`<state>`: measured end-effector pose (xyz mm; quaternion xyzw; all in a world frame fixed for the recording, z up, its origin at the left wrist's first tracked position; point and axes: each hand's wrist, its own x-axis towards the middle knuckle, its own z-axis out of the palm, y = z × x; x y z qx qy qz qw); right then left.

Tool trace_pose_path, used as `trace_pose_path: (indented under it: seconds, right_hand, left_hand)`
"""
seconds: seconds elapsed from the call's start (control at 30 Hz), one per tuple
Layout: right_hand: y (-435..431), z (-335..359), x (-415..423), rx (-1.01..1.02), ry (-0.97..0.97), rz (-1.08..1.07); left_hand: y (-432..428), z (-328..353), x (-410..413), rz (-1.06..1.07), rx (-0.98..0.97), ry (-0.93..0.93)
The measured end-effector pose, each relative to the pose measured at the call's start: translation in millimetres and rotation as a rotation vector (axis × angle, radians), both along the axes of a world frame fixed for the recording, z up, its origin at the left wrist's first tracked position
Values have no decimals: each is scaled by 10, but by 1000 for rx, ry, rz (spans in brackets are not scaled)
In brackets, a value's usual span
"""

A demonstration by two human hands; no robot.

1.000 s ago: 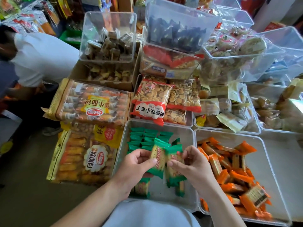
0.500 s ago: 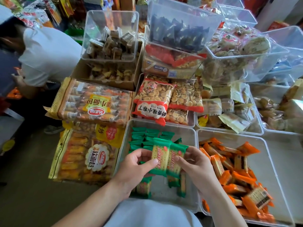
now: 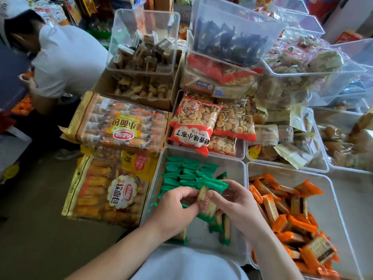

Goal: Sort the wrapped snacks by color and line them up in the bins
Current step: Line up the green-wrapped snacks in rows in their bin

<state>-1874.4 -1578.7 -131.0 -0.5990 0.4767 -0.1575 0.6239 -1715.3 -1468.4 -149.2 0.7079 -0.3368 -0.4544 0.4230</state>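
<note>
Both hands over my green bin [image 3: 240, 170]: left hand [image 3: 177, 207] and right hand [image 3: 234, 201] each in a pinching grip on the green-wrapped snacks [image 3: 210, 199], held together just above the lined-up green row [image 3: 181, 174]. Orange snacks [image 3: 286, 217] in the right bin [image 3: 333, 199].

green snacks [image 3: 182, 174], orange snacks [image 3: 282, 209]

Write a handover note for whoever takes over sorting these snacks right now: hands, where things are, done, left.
Left hand and right hand: together pinching a few green snacks over the green bin.
Done: neat rows of green snacks line the far end of that bin.
Left: place the held ones, line up the loose green snacks at the near end, then the orange snacks, a loose heap in the orange bin.
</note>
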Motion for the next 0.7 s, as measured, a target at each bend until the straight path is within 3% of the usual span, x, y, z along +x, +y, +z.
trace_pose_path:
  seconds: [0.17, 0.3, 0.43, 0.7]
  right_hand:
    - [-77, -354, -73, -10, 172, -45]
    - [-38, -719, 35, 65, 246, 57]
    - [23, -1082, 125, -50, 382, 133]
    - [172, -1159, 158, -127, 410, 36]
  left_hand:
    - [89, -239, 153, 134, 114, -104]
    - [137, -348, 202, 140, 156, -103]
    - [161, -375, 196, 119, 168, -86]
    - [201, -399, 175, 53, 194, -111]
